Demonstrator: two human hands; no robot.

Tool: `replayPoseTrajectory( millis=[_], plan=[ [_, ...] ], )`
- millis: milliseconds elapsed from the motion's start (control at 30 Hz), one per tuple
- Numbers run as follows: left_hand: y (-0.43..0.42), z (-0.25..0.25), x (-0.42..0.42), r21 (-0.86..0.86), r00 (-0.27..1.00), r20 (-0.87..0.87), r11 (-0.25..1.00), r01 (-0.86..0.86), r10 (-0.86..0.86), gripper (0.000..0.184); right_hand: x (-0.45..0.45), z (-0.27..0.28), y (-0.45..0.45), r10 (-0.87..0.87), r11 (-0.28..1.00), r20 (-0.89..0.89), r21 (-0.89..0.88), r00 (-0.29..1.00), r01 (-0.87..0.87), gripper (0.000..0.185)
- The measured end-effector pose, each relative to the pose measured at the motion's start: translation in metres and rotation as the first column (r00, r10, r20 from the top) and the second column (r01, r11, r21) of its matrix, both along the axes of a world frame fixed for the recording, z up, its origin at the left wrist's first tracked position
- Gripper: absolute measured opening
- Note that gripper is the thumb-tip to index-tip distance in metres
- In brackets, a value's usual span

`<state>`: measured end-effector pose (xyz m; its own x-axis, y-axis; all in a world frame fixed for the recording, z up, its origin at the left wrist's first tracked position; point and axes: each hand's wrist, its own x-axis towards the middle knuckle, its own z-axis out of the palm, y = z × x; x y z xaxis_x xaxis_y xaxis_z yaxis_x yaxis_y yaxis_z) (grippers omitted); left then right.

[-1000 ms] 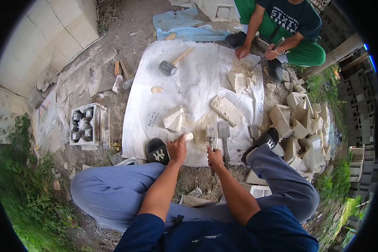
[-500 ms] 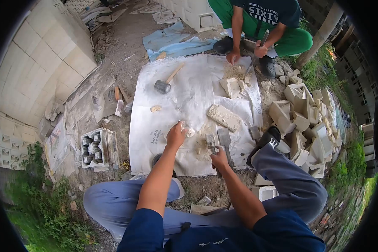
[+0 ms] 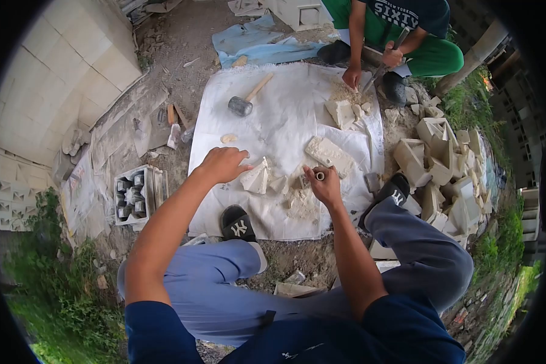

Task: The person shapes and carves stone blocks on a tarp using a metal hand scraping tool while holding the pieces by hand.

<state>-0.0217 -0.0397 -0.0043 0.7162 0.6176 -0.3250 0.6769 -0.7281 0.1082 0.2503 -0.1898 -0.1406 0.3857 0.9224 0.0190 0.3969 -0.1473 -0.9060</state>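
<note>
My left hand (image 3: pixel 224 165) is open over the white sheet (image 3: pixel 273 115), fingers apart, beside a broken cream-white block piece (image 3: pixel 256 178). Whether its fingertips touch that piece, I cannot tell. A hammer (image 3: pixel 320 176) is gripped in my right hand (image 3: pixel 326 187), its round handle end pointing up toward me and its head mostly hidden below the hand. Smaller fragments (image 3: pixel 279 184) and crumbs lie between my hands. Just beyond my right hand rests a long, rough pale slab (image 3: pixel 330 156).
A mallet (image 3: pixel 241 106) lies toward the sheet's far left. Across from me, a co-worker's hand (image 3: pixel 393 56) holds a metal bar near broken pieces (image 3: pixel 341 113). Block rubble (image 3: pixel 434 164) is heaped at right; a mould-like box (image 3: pixel 133 197) sits at left.
My left hand has moved left and away from the broken piece, opening its fingers. My right hand has risen slightly, and the hammer has turned handle end up.
</note>
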Motion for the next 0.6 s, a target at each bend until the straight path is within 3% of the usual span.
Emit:
replayPoseTrajectory(
  millis=[33,67,100,167,233,300,367,433,533,567,600],
  plan=[
    [-0.001,0.013,-0.01,-0.007,1.0,-0.001,1.0,-0.001,0.001,0.046,-0.003,-0.005,0.0,-0.043,0.988,0.275,0.154,0.96,0.0,0.044],
    [-0.002,0.025,-0.019,-0.011,0.996,-0.07,0.999,0.046,-0.046,0.046,-0.01,-0.006,0.003,-0.066,0.975,0.089,0.219,0.994,0.045,0.046],
    [-0.003,0.032,-0.027,-0.019,0.986,-0.137,0.996,0.092,-0.094,0.045,-0.017,-0.001,0.005,-0.066,0.976,0.092,0.212,0.994,0.046,0.046],
    [-0.007,0.031,-0.039,-0.055,0.984,-0.146,0.994,0.093,-0.1,0.045,-0.027,0.009,0.003,-0.019,0.999,-0.307,0.019,0.952,0.026,0.048],
    [-0.006,0.013,-0.047,-0.034,0.999,0.018,0.999,-0.027,0.028,0.047,-0.027,0.006,0.003,-0.005,0.999,-0.3,0.038,0.954,0.017,0.05],
    [-0.007,-0.018,-0.047,-0.018,1.0,-0.019,1.0,-0.018,0.017,0.048,-0.026,0.002,0.001,-0.109,0.969,-0.378,0.166,0.919,0.183,0.049],
    [-0.011,-0.061,-0.041,0.003,0.999,-0.043,1.0,-0.026,0.026,0.049,-0.019,0.001,0.003,-0.112,0.963,-0.382,0.186,0.917,0.195,0.051],
    [-0.039,-0.114,-0.033,-0.028,0.974,0.133,0.983,-0.183,0.185,0.052,-0.021,0.019,-0.004,-0.076,0.959,-0.491,0.203,0.868,0.199,0.052],
    [-0.098,-0.184,-0.033,0.099,0.974,0.225,0.994,-0.051,0.028,0.062,-0.041,0.077,-0.012,-0.094,0.963,-0.426,0.191,0.9,0.191,0.054],
    [-0.11,-0.194,-0.034,0.084,0.97,0.239,0.995,-0.062,0.04,0.062,-0.047,0.091,-0.013,-0.104,0.968,-0.413,0.168,0.905,0.188,0.056],
    [-0.124,-0.203,-0.036,0.057,0.979,0.197,0.998,0.035,-0.046,0.065,-0.053,0.101,-0.013,-0.113,0.964,-0.465,0.164,0.878,0.211,0.057]
  ],
)
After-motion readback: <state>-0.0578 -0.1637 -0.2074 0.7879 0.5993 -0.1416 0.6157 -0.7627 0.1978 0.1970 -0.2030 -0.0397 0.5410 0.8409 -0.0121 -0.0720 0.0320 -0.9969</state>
